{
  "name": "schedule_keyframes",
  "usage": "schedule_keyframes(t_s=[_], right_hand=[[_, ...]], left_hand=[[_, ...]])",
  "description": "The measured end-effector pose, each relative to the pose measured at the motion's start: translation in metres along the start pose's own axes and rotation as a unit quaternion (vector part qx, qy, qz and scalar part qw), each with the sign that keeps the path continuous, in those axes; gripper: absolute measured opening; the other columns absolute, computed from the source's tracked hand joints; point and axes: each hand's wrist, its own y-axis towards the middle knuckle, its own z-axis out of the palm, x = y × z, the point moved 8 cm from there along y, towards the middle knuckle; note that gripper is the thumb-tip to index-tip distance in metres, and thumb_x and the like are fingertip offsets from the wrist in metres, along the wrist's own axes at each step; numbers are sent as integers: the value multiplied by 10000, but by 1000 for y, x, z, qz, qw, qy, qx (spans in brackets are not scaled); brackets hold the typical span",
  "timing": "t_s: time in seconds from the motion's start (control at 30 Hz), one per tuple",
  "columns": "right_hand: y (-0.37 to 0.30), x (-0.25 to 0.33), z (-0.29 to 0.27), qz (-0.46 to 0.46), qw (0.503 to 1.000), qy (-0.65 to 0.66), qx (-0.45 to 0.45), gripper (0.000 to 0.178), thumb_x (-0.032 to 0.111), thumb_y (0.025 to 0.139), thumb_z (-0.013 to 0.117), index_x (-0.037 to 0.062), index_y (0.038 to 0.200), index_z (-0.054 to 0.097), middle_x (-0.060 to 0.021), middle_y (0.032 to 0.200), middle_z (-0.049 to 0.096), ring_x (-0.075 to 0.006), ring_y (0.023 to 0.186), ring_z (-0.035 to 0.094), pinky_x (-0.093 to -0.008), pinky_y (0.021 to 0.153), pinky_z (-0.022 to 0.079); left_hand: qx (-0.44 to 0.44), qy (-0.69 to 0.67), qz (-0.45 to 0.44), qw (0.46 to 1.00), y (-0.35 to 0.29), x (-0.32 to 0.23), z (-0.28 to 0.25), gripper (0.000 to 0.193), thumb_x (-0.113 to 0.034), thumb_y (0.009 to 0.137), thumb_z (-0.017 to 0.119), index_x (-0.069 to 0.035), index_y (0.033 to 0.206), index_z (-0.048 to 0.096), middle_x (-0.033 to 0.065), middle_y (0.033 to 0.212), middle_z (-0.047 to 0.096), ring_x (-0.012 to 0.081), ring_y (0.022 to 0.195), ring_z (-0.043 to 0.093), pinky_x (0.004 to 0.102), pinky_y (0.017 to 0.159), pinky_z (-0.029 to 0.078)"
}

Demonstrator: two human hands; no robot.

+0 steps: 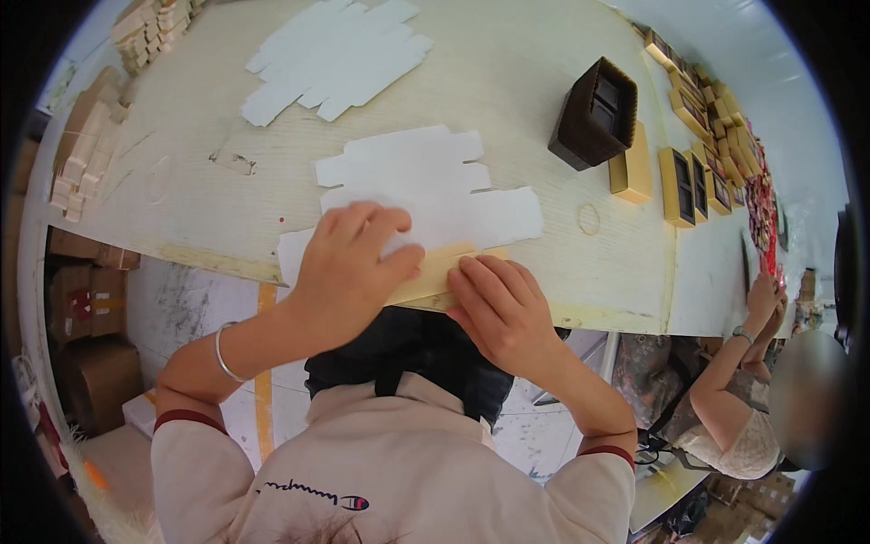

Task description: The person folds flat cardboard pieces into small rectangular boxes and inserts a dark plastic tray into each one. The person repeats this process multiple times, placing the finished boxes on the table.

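A flat carton blank (403,168), white on its upper face with tabs along its sides, lies at the near edge of the table. Its near flap is turned up and shows a yellow side (439,270). My left hand (353,263) is curled over the left part of the blank, with the thumb side by the yellow flap. At the flap's right end my right hand (503,304) grips it, fingers together on top; the thumb is mostly hidden.
More white blanks (340,54) lie farther back. Right of them stands a stack of dark brown plastic trays (594,113) by a yellow box (633,168). Several gold boxes (678,186) line the right side. Folded card pieces (86,150) are piled left. A co-worker's hands (766,299) work at far right.
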Motion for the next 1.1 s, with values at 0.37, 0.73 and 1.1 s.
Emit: schedule_keyframes(t_s=[0.37,0.73,1.1], right_hand=[[7,3,-1,68,996,33,39,240,-2,694,604,1,932,579,-132,917,549,-275,747,542,-345,661,467],[25,-27,15,252,926,259,109,331,9,888,564,10,1203,465,-138,796,635,-268,695,628,-365,648,500],[-15,-7,-36,75,982,147,88,512,109,778,707,51,1258,539,-170,1228,553,-337,1177,519,-401,984,436]], left_hand=[[114,-125,-27,985,-22,-4,3,156,-86,745,674,-50,895,650,42,844,556,219,744,539,346,634,472],[85,-36,-120,989,-6,0,-6,159,-126,840,650,-64,987,639,79,749,536,250,685,535,364,604,442],[184,-109,-155,965,16,36,24,174,-82,855,570,-44,1022,598,121,811,597,319,731,599,403,628,469]])
